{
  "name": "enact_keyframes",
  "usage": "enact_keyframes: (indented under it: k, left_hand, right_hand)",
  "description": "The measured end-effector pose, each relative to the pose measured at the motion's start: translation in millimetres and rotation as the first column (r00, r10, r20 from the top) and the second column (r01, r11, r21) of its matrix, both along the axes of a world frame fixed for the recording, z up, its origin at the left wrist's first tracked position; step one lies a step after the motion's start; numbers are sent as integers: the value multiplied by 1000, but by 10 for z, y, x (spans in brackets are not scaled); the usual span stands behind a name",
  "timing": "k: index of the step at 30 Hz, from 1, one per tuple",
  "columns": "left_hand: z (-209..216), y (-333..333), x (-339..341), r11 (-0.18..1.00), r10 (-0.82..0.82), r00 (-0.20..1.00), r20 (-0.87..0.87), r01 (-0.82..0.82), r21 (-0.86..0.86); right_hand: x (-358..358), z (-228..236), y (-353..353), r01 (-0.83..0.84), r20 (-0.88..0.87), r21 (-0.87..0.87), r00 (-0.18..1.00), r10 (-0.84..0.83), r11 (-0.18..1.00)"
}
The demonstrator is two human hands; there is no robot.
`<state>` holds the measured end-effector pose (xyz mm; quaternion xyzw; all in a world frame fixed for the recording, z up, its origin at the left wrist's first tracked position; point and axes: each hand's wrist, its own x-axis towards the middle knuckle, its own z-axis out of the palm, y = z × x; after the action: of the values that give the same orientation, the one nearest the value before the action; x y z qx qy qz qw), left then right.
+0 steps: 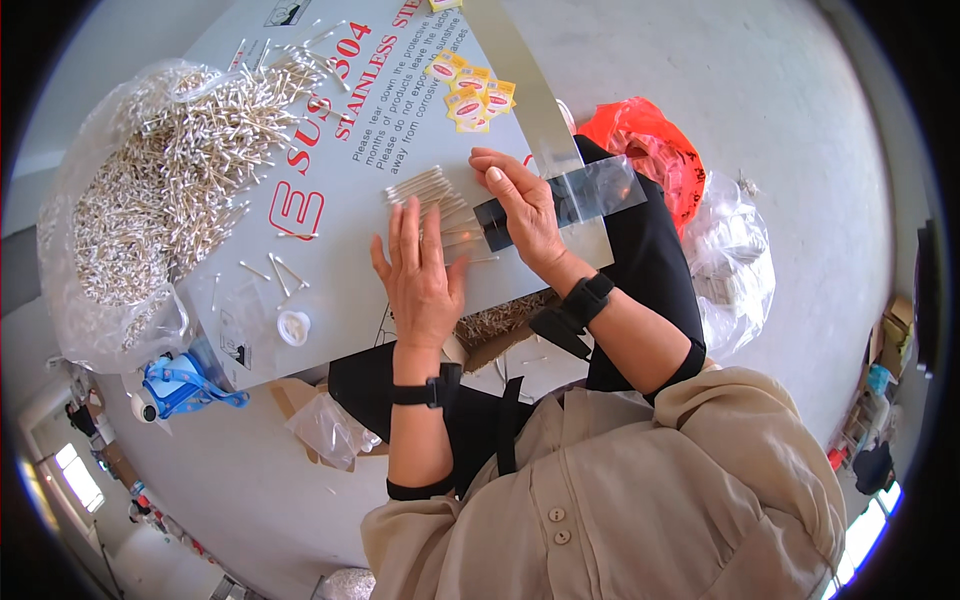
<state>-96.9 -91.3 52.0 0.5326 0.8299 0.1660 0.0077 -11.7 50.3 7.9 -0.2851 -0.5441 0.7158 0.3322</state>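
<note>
A row of cotton swabs (425,187) lies side by side on the sheet-covered table (345,200). My left hand (420,285) rests over their near ends, its fingers stretched out and slightly apart, hiding part of the row. To the right, my right hand (530,215) stands on its edge, thumb up, with fingers curled together; what lies inside them is hidden. Under and beside it is a flat plastic bag (615,190), clear at its right end and dark toward the left, reaching the swabs. It sticks out past the table's right edge.
A big clear bag heaped with loose swabs (160,190) takes up the left. Yellow-and-white cards (470,90) lie at the back. Stray swabs (283,272) and a small round white tub (293,327) sit at front left. A blue bottle (175,385) and red bag (640,150) flank the table.
</note>
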Motion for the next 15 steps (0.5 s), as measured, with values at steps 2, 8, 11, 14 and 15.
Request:
enact_keyframes:
  k: [2,8,11,14,15]
  left_hand:
    - [-169,-103,8,991,83,995,56,-89,103]
    - [-152,161,-216,943,220,972,83,-234,236]
    - [-168,312,-311,978,161,984,73,-169,123]
    - [-253,318,-392,983,113,993,28,-115,140]
    - [-237,328,-380,984,108,994,31,-112,138]
  right_hand:
    - [28,-11,8,6,4,-4,1000,-6,1000]
    - [30,-35,-22,17,-6,-21,1000,-17,1000]
    - [29,-50,-32,16,-11,-23,1000,-16,1000]
    - [17,-25,-28,3,-4,-24,1000,-3,1000]
    - [27,-29,-18,-3,6,-21,1000,3,1000]
